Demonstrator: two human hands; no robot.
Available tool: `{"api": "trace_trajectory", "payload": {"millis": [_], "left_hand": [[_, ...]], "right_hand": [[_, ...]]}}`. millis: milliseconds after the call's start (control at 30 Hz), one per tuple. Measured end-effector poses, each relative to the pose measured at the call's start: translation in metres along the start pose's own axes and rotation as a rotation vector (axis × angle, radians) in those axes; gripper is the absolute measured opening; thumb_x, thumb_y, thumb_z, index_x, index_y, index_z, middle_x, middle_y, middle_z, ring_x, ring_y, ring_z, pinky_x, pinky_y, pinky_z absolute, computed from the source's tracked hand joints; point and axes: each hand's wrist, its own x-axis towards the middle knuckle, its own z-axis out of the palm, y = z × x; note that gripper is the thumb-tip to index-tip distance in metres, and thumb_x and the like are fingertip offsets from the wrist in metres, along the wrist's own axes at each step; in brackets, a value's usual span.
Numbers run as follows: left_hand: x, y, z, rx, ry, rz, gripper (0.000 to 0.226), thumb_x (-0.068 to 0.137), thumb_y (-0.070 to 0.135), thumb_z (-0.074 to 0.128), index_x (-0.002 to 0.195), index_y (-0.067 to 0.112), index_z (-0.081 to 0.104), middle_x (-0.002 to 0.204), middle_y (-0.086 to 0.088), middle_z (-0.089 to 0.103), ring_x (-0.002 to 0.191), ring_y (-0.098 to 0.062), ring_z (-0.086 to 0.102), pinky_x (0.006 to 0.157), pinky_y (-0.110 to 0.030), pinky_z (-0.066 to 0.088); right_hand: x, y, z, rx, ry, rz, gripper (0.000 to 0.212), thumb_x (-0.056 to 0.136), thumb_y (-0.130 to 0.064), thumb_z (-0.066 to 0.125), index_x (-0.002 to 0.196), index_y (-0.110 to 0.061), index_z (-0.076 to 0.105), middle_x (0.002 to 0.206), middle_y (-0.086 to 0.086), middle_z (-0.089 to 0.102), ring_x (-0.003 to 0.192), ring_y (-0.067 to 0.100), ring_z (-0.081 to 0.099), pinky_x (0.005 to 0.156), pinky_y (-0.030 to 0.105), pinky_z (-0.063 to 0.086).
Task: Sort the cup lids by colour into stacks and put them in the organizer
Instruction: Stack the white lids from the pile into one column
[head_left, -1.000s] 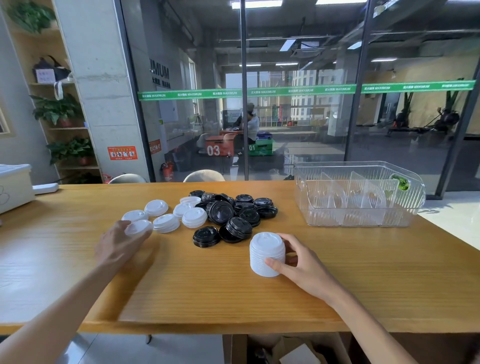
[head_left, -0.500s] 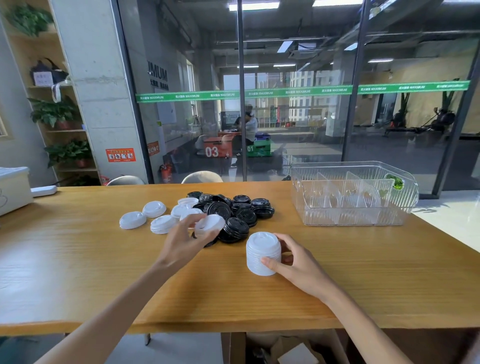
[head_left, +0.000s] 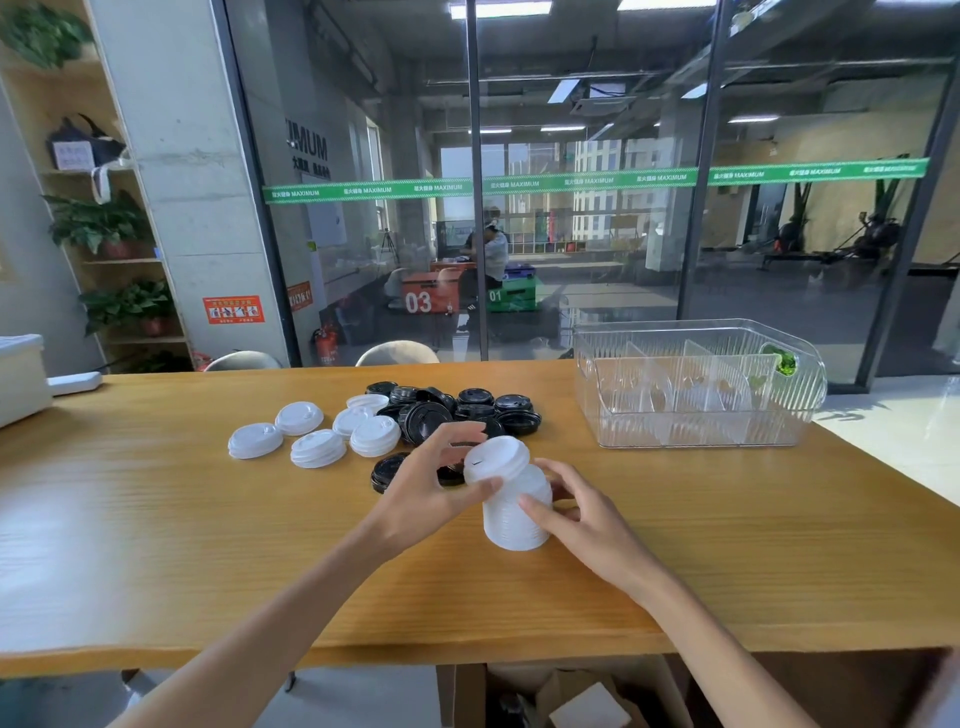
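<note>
A tall stack of white lids (head_left: 514, 519) stands on the wooden table (head_left: 156, 545) in front of me. My right hand (head_left: 582, 514) grips the stack's side. My left hand (head_left: 431, 488) pinches a single white lid (head_left: 496, 460), tilted, right over the top of the stack. Several loose white lids (head_left: 317, 441) lie to the left. A heap of black lids (head_left: 457, 410) sits behind my hands, one black lid (head_left: 387, 470) partly hidden by my left hand. The clear organizer (head_left: 696, 387) with dividers stands at the back right.
A white box (head_left: 21, 376) sits at the table's far left edge. Two chair backs (head_left: 397, 353) rise behind the table in front of a glass wall. A cardboard box (head_left: 576, 696) lies on the floor under the table's front edge.
My left hand picked a white lid from the left group and carried it right, up onto the stack. My right hand has stayed on the stack.
</note>
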Motion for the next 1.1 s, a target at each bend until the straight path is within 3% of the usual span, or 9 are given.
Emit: {"api": "trace_trajectory", "payload": {"millis": [100,300,433,567,767,867,1100], "left_hand": [[0.001,0.004,0.005,-0.006,-0.054,0.028,0.063,0.089,0.041,0.088,0.144,0.039,0.056,0.147,0.022,0.06,0.135,-0.002,0.06,0.112,-0.045,0.052],[0.002,0.009,0.015,0.008,-0.102,0.071,0.063,0.091,0.032,0.088,0.145,0.035,0.056,0.15,0.022,0.058,0.137,0.004,0.057,0.105,-0.012,0.046],[0.001,0.008,0.019,-0.011,-0.128,0.051,0.067,0.092,0.032,0.088,0.15,0.034,0.053,0.151,0.021,0.058,0.142,0.003,0.053,0.116,-0.031,0.048],[-0.005,0.0,0.021,-0.028,-0.165,-0.02,0.087,0.086,0.037,0.093,0.158,0.037,0.044,0.155,0.02,0.055,0.144,-0.002,0.053,0.119,-0.041,0.048],[-0.012,-0.016,0.03,-0.038,-0.142,-0.074,0.095,0.08,0.04,0.097,0.157,0.04,0.042,0.144,0.016,0.066,0.136,-0.004,0.06,0.121,-0.042,0.047],[-0.012,-0.021,0.034,-0.038,-0.113,-0.047,0.094,0.077,0.047,0.098,0.155,0.038,0.046,0.141,0.018,0.067,0.133,-0.004,0.062,0.119,-0.04,0.048],[-0.011,-0.028,0.037,-0.021,-0.112,-0.042,0.098,0.07,0.066,0.096,0.152,0.049,0.044,0.138,0.023,0.068,0.129,-0.003,0.064,0.114,-0.036,0.052]], "right_hand": [[0.001,-0.002,0.0,0.056,0.013,0.008,0.065,0.092,-0.08,0.059,0.151,-0.06,0.042,0.134,-0.026,0.062,0.117,-0.01,0.06,0.093,0.024,0.048],[0.0,-0.004,-0.001,0.081,0.025,-0.037,0.06,0.092,-0.081,0.057,0.148,-0.069,0.04,0.137,-0.043,0.053,0.128,-0.017,0.05,0.098,0.024,0.045],[0.001,-0.001,-0.001,0.061,0.043,-0.069,0.051,0.099,-0.063,0.065,0.148,-0.06,0.049,0.144,-0.033,0.056,0.135,-0.008,0.051,0.104,0.031,0.05],[0.002,0.001,-0.001,0.021,0.086,-0.104,0.047,0.099,-0.055,0.071,0.143,-0.055,0.055,0.141,-0.031,0.059,0.132,-0.005,0.055,0.101,0.032,0.054],[0.004,0.004,0.0,-0.013,0.135,-0.11,0.049,0.092,-0.063,0.073,0.136,-0.046,0.061,0.137,-0.03,0.063,0.132,-0.003,0.055,0.099,0.041,0.059],[0.003,0.002,0.002,-0.073,0.181,-0.132,0.052,0.089,-0.066,0.074,0.135,-0.044,0.062,0.131,-0.026,0.067,0.129,-0.001,0.058,0.095,0.032,0.055],[0.008,-0.012,0.012,-0.22,0.309,-0.14,0.061,0.085,-0.051,0.085,0.137,-0.026,0.065,0.123,-0.019,0.061,0.118,0.001,0.058,0.104,0.026,0.047]]}}
